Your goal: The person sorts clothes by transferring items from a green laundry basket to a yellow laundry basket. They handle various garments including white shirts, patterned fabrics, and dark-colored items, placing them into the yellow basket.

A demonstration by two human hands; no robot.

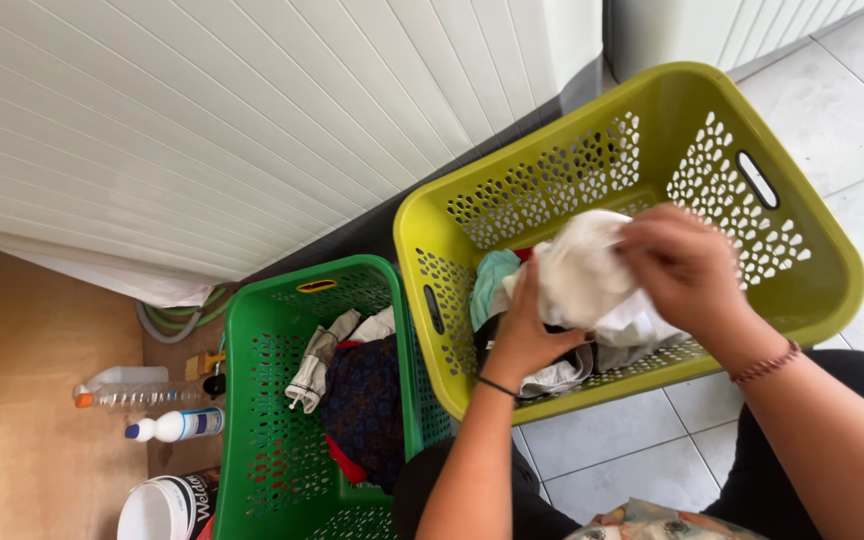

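Note:
Both my hands hold a crumpled white cloth over the yellow-green laundry basket. My left hand grips the cloth from below, a thin black band on its wrist. My right hand pinches the cloth's upper right side and wears a reddish bead bracelet. Under the cloth lie more clothes in the basket, among them a teal piece and dark and grey pieces.
A green laundry basket stands at left with a dark patterned garment and a white-grey piece. Left of it lie a clear bottle, a white bottle and a white tub. A white panelled wall rises behind.

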